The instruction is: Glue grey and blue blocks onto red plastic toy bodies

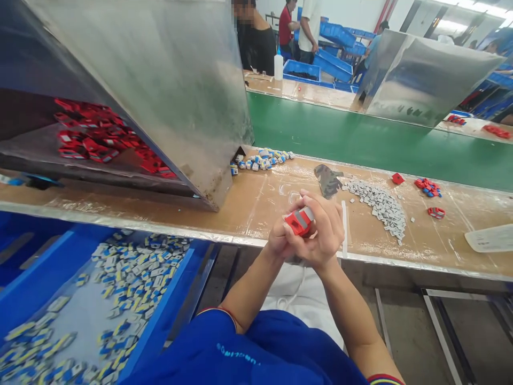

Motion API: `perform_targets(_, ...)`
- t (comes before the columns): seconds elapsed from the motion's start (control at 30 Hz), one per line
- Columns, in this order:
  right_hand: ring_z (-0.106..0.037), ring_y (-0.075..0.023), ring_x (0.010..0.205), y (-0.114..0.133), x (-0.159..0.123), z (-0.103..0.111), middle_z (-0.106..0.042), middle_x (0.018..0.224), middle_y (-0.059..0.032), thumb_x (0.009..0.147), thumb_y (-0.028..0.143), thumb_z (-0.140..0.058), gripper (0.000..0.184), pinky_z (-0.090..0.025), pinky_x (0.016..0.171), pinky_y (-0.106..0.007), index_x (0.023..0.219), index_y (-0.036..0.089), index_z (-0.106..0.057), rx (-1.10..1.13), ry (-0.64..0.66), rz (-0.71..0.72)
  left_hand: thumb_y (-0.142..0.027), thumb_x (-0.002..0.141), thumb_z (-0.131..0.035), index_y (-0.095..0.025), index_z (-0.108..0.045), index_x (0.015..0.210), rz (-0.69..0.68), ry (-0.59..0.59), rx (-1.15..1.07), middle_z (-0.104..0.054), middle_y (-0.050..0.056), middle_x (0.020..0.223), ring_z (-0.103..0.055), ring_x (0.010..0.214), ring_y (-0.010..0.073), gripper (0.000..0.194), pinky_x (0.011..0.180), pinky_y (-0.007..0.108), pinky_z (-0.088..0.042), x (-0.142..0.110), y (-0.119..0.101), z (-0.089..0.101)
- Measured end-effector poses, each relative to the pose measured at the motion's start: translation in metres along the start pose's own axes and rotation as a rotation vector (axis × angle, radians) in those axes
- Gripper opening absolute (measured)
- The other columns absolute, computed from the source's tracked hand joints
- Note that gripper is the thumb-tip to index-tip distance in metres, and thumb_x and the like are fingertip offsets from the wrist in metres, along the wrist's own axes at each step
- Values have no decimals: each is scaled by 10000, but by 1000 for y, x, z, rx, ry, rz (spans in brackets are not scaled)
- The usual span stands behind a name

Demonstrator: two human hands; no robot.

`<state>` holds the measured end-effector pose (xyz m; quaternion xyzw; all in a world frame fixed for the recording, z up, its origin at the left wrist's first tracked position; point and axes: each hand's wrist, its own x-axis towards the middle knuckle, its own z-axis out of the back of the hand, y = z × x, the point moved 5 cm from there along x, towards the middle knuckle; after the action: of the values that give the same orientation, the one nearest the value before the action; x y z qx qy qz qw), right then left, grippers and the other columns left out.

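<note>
A small red plastic piece with a grey band (300,221), resembling a toy car body, sits between my two hands above the bench's near edge. My left hand (279,235) has its fingers wrapped round the left side of it. From the right, my right hand (326,230) closes over it, fingers bent across the top. The palms and the piece's underside are hidden. Just beyond my hands lies a camouflage-patterned cloth scrap (328,182), beside a spread of small grey flat pieces (379,206).
Blue, white and yellow pieces (264,159) lie left of my hands; more fill a blue crate (152,278) below. A metal chute (212,107) holds red pieces (96,133). Red parts (428,187) lie right. A green conveyor belt (320,120) runs behind; people stand beyond.
</note>
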<state>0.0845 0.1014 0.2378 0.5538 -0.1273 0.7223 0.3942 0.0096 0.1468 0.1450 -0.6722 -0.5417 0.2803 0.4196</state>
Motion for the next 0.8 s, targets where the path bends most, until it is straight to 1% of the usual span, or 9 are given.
perform_targets(0.1, -745, -324, 1185, -1, -2, -5, -780, 1259, -119, 929, 406, -620, 549, -545, 969, -477, 1447, 253, -521, -7, 5, 14, -877, 919, -383, -169, -659, 1282, 13, 33, 83, -690, 70, 917, -599, 755, 137, 843, 755, 348, -569, -3, -5, 2)
perform_targets(0.2, -743, -321, 1180, -3, -1, -16, -774, 1266, -135, 950, 430, -597, 517, -545, 969, -477, 1423, 229, -551, -4, 52, 8, -807, 1001, -279, -154, -652, 1264, 7, 14, 145, -723, 106, 1083, -665, 894, 152, 797, 873, 384, -595, -6, -9, 10)
perform_targets(0.27, -729, -326, 1211, -5, 1, -24, -761, 1298, -145, 958, 438, -586, 522, -533, 995, -486, 1430, 215, -558, 28, 96, -12, -797, 1006, -320, -146, -666, 1254, 3, -6, 141, -727, 119, 1166, -694, 1000, 178, 778, 947, 418, -595, -5, -9, 17)
perform_targets(0.33, -728, -316, 1215, -7, 4, -27, -757, 1310, -152, 963, 430, -592, 522, -531, 1005, -478, 1432, 204, -558, 84, 120, -13, -838, 942, -458, -156, -685, 1253, 6, -14, 114, -741, 110, 1143, -708, 1031, 201, 783, 944, 423, -596, -1, -10, 25)
perform_targets(0.4, -744, -295, 1183, -9, 10, -28, -769, 1287, -153, 969, 434, -603, 490, -542, 987, -456, 1398, 199, -577, 126, 149, -12, -849, 795, -681, -192, -691, 1277, 25, 28, 43, -752, 80, 1047, -719, 971, 207, 815, 876, 390, -601, 7, -14, 33)
perform_targets(0.47, -751, -276, 1164, -14, 16, -28, -777, 1275, -146, 979, 445, -611, 438, -550, 978, -439, 1344, 203, -612, 124, 230, -44, -800, 690, -817, -222, -694, 1295, 62, 107, -44, -746, 54, 963, -714, 863, 192, 846, 796, 346, -592, 14, -22, 39)
perform_targets(0.67, -747, -279, 1100, -31, 26, -32, -787, 1211, -130, 986, 406, -641, 383, -582, 922, -434, 1291, 174, -662, 93, 644, -157, -797, 726, -789, -151, -739, 1193, 181, 252, -4, -745, 103, 985, -700, 819, 179, 798, 701, 259, -544, 20, -48, 45)
perform_targets(0.73, -739, -289, 1110, -35, 27, -31, -777, 1229, -134, 977, 399, -657, 421, -588, 929, -443, 1334, 176, -648, 93, 719, -185, -736, 743, -825, -153, -742, 1163, 221, 212, -8, -738, 80, 950, -680, 775, 148, 724, 680, 231, -527, 19, -47, 43)
perform_targets(0.8, -729, -292, 1145, -36, 27, -29, -762, 1265, -135, 974, 392, -667, 508, -588, 955, -452, 1431, 185, -590, 121, 731, -196, -708, 733, -852, -162, -740, 1146, 230, 145, -39, -738, 70, 947, -683, 787, 150, 694, 707, 239, -540, 17, -43, 41)
